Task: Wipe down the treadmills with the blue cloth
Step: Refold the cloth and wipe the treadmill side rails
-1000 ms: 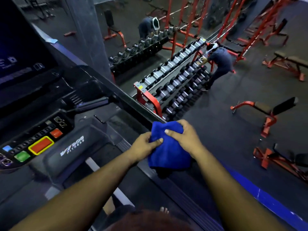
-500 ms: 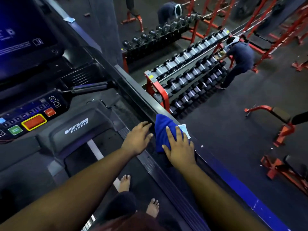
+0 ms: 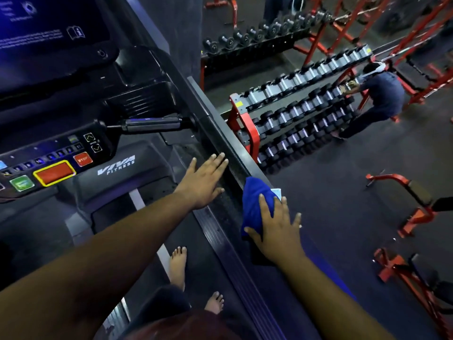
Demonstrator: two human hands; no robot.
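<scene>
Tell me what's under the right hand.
The blue cloth lies under the right hand, pressed flat on the treadmill's side rail. A pale label peeks out beside it; the rail beneath the cloth is covered.

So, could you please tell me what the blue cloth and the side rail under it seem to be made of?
Blue cloth: soft, matte fabric, possibly microfibre; it bunches into rounded folds under the right hand.
Side rail: hard and smooth, likely painted metal or rigid plastic; it has straight edges and a dull sheen along the top. The pictures cannot settle which.
</scene>
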